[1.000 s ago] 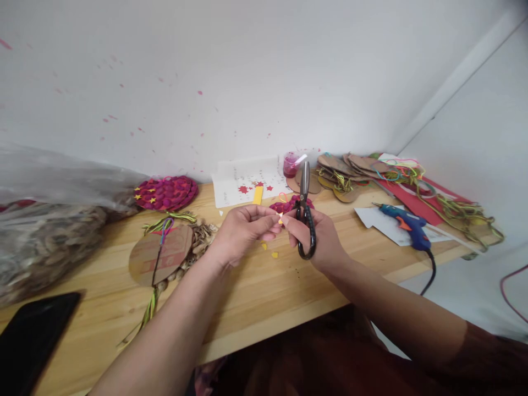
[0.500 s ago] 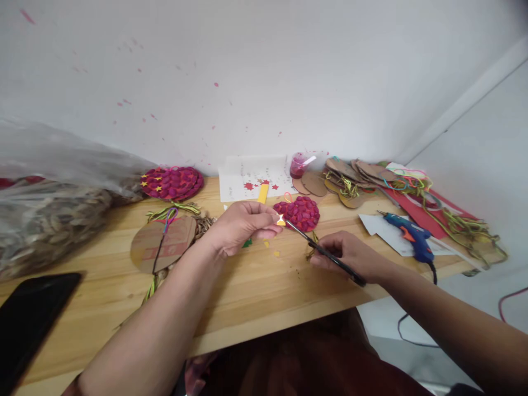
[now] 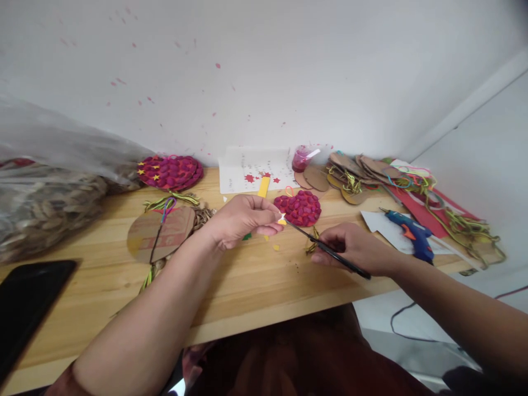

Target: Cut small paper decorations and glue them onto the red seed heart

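Note:
Between thumb and fingers, my left hand (image 3: 247,220) pinches a small piece of yellow-and-white paper (image 3: 282,219). My right hand (image 3: 350,250) is closed round a pair of black scissors (image 3: 340,259), whose blade tips reach the paper's right edge. Just behind the paper lies a round piece covered in magenta shells or seeds (image 3: 299,208), with a pink loop on top. A yellow strip (image 3: 264,186) rests beyond my left hand, and a yellow scrap (image 3: 276,247) lies on the wood below the scissor tips.
Red stars (image 3: 249,179) lie on a white sheet (image 3: 231,179) by a cup of magenta paint (image 3: 301,159). At right are cardboard pieces (image 3: 350,165) and a blue glue gun (image 3: 412,234). Leftward are a decorated magenta stack (image 3: 171,171), a cardboard disc (image 3: 159,234), a plastic bag (image 3: 53,203) and a phone (image 3: 33,302).
The camera view has shifted slightly. Both hands stay almost in place, with the scissor tips still at the paper piece, which is turned a little.

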A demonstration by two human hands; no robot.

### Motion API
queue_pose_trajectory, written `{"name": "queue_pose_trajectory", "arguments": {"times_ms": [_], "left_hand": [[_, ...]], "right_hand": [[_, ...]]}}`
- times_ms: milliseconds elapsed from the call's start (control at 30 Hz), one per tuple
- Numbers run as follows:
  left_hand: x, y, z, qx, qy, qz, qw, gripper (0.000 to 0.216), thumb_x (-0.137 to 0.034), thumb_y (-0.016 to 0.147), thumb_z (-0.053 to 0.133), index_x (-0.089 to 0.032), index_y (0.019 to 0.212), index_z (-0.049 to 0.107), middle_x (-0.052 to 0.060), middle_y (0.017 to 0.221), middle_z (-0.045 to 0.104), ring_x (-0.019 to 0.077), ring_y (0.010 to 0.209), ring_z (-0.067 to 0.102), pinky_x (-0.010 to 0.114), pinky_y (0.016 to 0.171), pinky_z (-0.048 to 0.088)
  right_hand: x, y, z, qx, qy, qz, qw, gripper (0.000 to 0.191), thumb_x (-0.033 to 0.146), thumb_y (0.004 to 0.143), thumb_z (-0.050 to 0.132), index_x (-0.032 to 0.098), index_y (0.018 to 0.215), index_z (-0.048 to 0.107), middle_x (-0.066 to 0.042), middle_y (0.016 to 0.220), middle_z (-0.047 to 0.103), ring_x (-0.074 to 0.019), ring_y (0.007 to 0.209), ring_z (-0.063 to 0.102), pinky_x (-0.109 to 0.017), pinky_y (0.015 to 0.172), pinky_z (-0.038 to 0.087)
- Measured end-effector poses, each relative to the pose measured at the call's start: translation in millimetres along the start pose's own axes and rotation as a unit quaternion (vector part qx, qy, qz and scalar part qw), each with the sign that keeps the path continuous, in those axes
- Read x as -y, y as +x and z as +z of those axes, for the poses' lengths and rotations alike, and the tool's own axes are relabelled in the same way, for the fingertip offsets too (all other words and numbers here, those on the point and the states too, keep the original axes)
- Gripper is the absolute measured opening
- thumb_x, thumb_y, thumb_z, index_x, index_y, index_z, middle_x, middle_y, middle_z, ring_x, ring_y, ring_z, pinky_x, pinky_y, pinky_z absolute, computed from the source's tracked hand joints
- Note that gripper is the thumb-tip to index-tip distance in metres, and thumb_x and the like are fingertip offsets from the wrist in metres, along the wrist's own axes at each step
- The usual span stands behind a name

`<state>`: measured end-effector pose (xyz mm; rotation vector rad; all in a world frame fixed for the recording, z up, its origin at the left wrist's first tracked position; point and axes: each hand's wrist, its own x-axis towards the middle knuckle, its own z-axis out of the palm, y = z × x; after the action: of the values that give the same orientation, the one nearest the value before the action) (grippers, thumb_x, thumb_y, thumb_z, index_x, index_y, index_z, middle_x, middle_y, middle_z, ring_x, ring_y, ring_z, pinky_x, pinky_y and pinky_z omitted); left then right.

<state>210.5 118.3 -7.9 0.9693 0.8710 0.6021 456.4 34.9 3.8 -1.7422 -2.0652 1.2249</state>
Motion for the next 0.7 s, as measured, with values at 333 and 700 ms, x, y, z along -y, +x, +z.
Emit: {"name": "queue_pose_trajectory", "arguments": {"times_ms": [333,700], "left_hand": [[1,-1,1,-0.007,0.004,0.0,1.0,0.009,-0.004,0.071,0.073,-0.011,0.067,0.07,0.008,0.065,0.072,0.0136,0.063,0.071,0.02,0.063,0.058],[-3,-2,1,0.003,0.025,-0.016,1.0,0.006,-0.006,0.071,0.074,-0.009,0.071,0.069,0.008,0.066,0.073,0.0119,0.062,0.07,0.02,0.065,0.057]], "right_hand": [[12,-3,-5,-0.022,-0.091,0.034,0.995,0.047,0.055,0.074,0.072,0.019,0.056,0.046,0.004,0.055,0.036,-0.0097,0.052,0.032,-0.024,0.046,0.023],[16,-7,-6,-0.051,-0.185,0.02,0.981,0.051,0.062,0.076,0.064,0.019,0.056,0.045,0.005,0.052,0.037,-0.0102,0.051,0.032,-0.024,0.048,0.022]]}}
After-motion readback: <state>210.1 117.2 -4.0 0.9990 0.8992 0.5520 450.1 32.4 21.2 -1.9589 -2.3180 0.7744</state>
